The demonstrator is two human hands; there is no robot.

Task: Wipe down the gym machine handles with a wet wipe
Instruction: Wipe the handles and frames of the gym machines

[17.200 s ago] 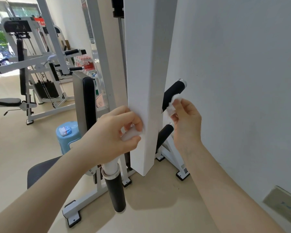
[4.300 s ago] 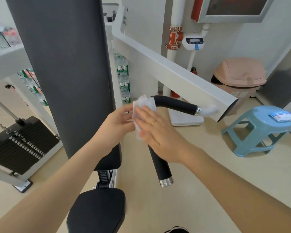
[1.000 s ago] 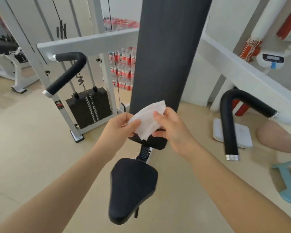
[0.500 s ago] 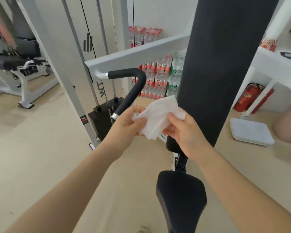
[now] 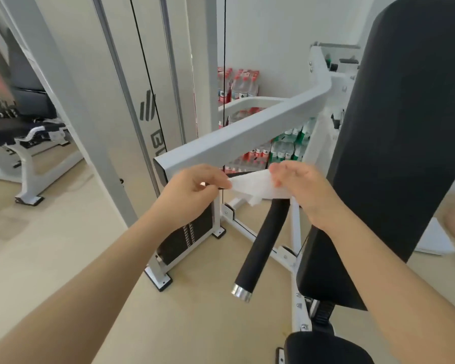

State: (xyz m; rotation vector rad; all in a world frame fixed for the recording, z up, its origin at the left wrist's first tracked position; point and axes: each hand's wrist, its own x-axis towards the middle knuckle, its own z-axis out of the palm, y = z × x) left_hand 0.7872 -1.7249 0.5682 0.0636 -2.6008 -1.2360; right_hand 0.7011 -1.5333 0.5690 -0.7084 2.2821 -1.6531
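Here, a white wet wipe (image 5: 255,186) is held near the middle of the frame, stretched between two hands. One end of the wipe is pinched by the left hand (image 5: 195,191) with thumb and fingers closed on it. The other end is gripped by the right hand (image 5: 305,191), whose fingers are curled over the wipe. The wipe is laid across the top bend of a black handle (image 5: 260,245), so that part of the handle is hidden under it. Below the wipe, the handle is seen running down and to the left, ending in a shiny silver cap (image 5: 241,292) in the lower middle of the frame.

The handle is joined to a white machine arm (image 5: 247,135), which is seen going from the middle up toward the right. A tall black back pad (image 5: 394,143) is found on the right side, with a black seat (image 5: 326,349) at the bottom right. A dark weight stack (image 5: 184,237) is seen below the left hand.

Behind the white arm, in the upper middle, packs of water bottles (image 5: 238,84) are stacked; red caps and green labels can be made out through the clear wrap. A bench (image 5: 24,132) is seen at the far left on the tan floor (image 5: 63,245).
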